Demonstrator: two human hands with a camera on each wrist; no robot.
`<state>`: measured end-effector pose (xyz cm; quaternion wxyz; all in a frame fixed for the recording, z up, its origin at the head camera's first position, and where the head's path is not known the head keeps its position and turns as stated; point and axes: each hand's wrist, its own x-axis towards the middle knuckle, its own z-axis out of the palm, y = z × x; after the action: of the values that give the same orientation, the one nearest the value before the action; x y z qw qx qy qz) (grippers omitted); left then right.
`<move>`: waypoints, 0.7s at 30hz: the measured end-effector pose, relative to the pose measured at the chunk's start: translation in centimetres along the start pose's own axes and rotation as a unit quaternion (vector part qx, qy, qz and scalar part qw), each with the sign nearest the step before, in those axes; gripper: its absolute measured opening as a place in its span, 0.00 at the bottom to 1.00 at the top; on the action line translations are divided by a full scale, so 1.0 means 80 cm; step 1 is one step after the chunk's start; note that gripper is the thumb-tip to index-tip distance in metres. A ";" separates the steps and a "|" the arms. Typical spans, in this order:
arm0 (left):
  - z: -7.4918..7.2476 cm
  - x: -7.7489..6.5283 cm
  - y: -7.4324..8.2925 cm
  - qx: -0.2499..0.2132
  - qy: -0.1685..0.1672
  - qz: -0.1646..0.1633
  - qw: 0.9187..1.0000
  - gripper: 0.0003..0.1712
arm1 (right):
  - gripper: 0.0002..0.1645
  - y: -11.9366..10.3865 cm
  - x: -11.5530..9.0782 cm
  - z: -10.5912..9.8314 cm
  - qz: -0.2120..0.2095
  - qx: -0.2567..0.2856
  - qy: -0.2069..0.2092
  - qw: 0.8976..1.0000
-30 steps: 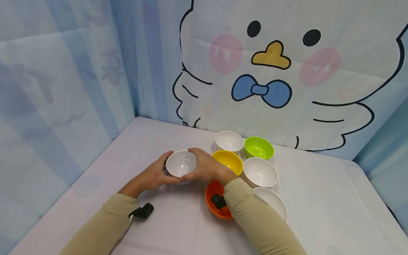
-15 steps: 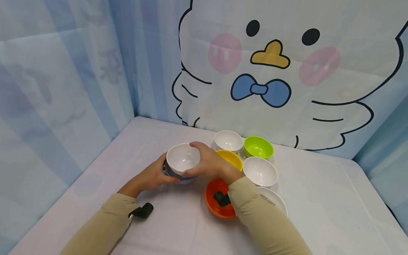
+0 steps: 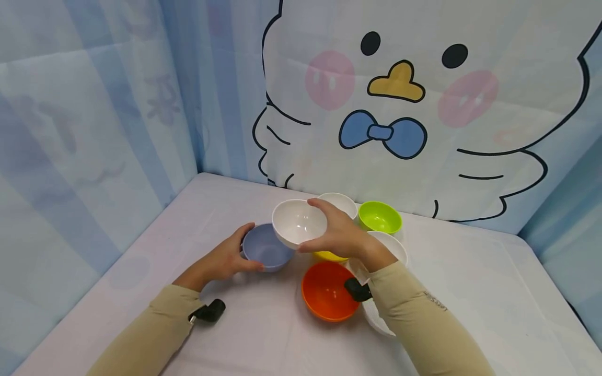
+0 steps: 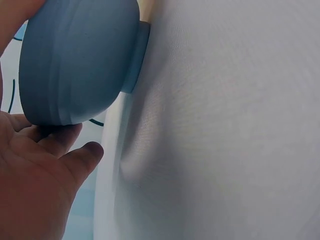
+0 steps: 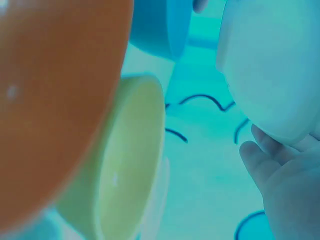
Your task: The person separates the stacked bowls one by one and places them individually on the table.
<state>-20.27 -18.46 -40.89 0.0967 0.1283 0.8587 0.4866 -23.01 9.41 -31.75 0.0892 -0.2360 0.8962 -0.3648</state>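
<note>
In the head view my left hand (image 3: pixel 228 258) grips a blue-grey bowl (image 3: pixel 265 251) by its left side, thumb in front and fingers behind. The left wrist view shows that bowl (image 4: pixel 85 62) upright, its foot at the cloth. My right hand (image 3: pixel 343 235) holds a white bowl (image 3: pixel 295 222) by the right side of its rim, thumb near and fingers far. This white bowl is raised, up and right of the blue-grey one, and overlaps its rim in view. From the right wrist, the white bowl (image 5: pixel 275 65) appears off the table, above the fingers (image 5: pixel 260 162).
Right of the hands an orange bowl (image 3: pixel 326 292) stands in front, with a mostly hidden yellow bowl (image 3: pixel 331 257) behind it. A green bowl (image 3: pixel 380 216) and a white bowl (image 3: pixel 347 202) are at the back. Two more white bowls are partly behind the right arm.
My right hand has lifted the white bowl out of the blue-grey bowl and moved it to the right. The left hand has stayed in place on the blue-grey bowl.
</note>
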 end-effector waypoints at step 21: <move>0.005 0.003 0.005 0.011 -0.009 -0.008 1.000 0.66 | 0.65 0.053 -0.104 -0.095 0.022 -0.040 0.065 0.997</move>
<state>-20.33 -17.87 -40.71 0.1071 0.1267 0.8642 0.4750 -19.82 20.75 -29.32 0.0298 -0.1954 0.9189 -0.3415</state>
